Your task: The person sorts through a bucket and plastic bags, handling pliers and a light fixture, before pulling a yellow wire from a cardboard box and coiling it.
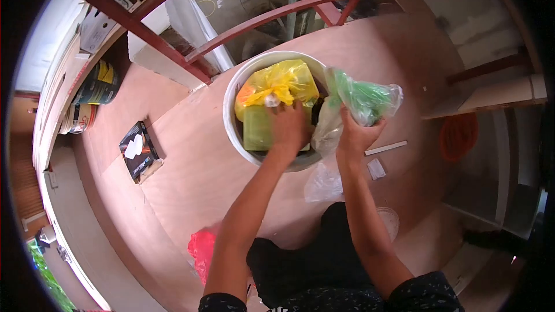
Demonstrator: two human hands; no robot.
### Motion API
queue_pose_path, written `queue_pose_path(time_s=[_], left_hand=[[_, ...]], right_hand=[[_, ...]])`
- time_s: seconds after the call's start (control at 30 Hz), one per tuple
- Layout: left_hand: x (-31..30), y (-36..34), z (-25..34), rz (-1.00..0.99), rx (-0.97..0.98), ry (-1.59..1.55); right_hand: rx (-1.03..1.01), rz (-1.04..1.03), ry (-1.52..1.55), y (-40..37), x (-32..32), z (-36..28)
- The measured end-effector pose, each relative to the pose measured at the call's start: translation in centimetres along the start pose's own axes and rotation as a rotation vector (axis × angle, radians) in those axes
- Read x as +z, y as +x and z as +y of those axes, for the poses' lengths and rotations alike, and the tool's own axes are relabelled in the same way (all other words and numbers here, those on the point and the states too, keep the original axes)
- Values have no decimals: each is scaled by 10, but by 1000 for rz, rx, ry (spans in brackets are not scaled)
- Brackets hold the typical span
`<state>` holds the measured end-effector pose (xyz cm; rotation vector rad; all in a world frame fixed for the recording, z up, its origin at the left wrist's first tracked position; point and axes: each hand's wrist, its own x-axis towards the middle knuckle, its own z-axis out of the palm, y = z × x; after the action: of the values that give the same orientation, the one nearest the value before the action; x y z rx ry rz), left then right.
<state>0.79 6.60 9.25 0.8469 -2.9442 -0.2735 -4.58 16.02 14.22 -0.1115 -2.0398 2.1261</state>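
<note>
A white bucket (229,124) stands on the floor in front of me. Inside it are a knotted yellow plastic bag (292,78) and a yellow-green box (256,130). My left hand (290,129) reaches into the bucket over the box, its fingers stretched toward the yellow bag's knot. I see nothing held in it, though the fingertips are partly hidden. My right hand (357,133) is closed on a clear plastic bag with green material in it (370,99), held up at the bucket's right rim. The loose part of that bag hangs down along the bucket's side.
A black LED panel light box (139,150) lies on the floor to the left. A red plastic bag (202,251) is near my left forearm. Red metal railing (272,16) runs behind the bucket. A white strip (386,148) and an orange coil (458,137) lie to the right.
</note>
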Motion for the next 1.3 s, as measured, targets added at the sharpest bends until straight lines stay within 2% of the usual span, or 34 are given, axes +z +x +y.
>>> queue_pose_path(time_s=[0.07, 0.1, 0.23, 0.3, 0.33, 0.4, 0.43, 0.47, 0.5, 0.53, 0.57, 0.63, 0.67, 0.73, 0.8, 0.87, 0.93, 0.97, 1.0, 1.03, 1.07, 1.1, 1.13, 1.17, 1.2, 1.23, 1.27, 1.3], left_hand=[[-23, 1, -17, -148, 33, -205], [-28, -2, -20, -81, 70, -209], [-32, 5, -32, -20, 96, -242], [-30, 12, -40, -2, 69, -407], [-28, 13, -41, -9, 52, -405], [-27, 13, -45, -58, 91, -497], [-16, 11, -46, -32, 113, -526], [1, 11, -48, 5, 124, -538], [17, 5, -53, 182, 188, -523], [9, -3, -56, 216, 217, -619], [-1, -14, -60, 264, 216, -603], [9, -25, -68, 501, 239, -651], [5, -40, -63, 657, 232, -632], [-11, -83, -53, 844, 100, -786], [-34, -142, -52, 871, 16, -919], [-24, -212, -57, 904, -146, -934], [-5, -304, -75, 834, -428, -822], [-5, -351, -90, 774, -588, -548], [3, -405, -108, 676, -745, -419], [-4, -444, -118, 576, -1007, -284], [5, -485, -133, 632, -1172, -199], [7, -531, -158, 524, -1079, 34], [4, -558, -170, 384, -1149, 160], [1, -583, -181, 246, -1214, 284], [8, -614, -198, 80, -1245, 154], [21, -641, -218, -78, -1259, 26], [33, -656, -241, 72, -1296, -162], [43, -670, -257, 217, -1324, -363]], right_hand=[[-13, -39, -38, -4, 2, -4], [-18, -41, -48, -6, 3, -5], [43, -49, -121, -12, 3, -3], [-40, -264, -285, -20, -3, 11], [-29, -279, -290, -25, -7, 17], [-321, -596, -906, -42, -15, 31], [-519, -627, -899, -46, -23, 54], [-581, -683, -1134, -46, -21, 41], [-673, -660, -1300, -47, -19, 44], [-667, -692, -1422, -49, -20, 34], [-1051, -822, -1475, -36, -31, 48], [-1259, -808, -1396, -7, -33, 76], [-1250, -893, -1505, -3, -27, 66], [-1269, -1167, -1824, 23, -24, 67], [-825, -1571, -1956, 79, -10, 113], [-1447, -1373, -1747, 88, -30, 95], [-1129, -1089, -2036, 15, -5, 14], [-1329, -978, -1742, 55, -15, 33], [-1482, -865, -1446, 96, -29, 53], [-1493, -882, -1448, 79, -31, 51], [-1488, -965, -1185, 44, -35, 37], [-1467, -1028, -917, -5, -38, 19], [-1070, -1145, -843, -108, -54, 4], [-755, -1386, -570, -168, -59, 14], [-788, -1571, -359, -222, -67, 26], [-549, -1769, -340, -261, -80, 51], [-485, -1965, -219, -308, -92, 56], [-429, -2076, -151, -351, -112, 64]])
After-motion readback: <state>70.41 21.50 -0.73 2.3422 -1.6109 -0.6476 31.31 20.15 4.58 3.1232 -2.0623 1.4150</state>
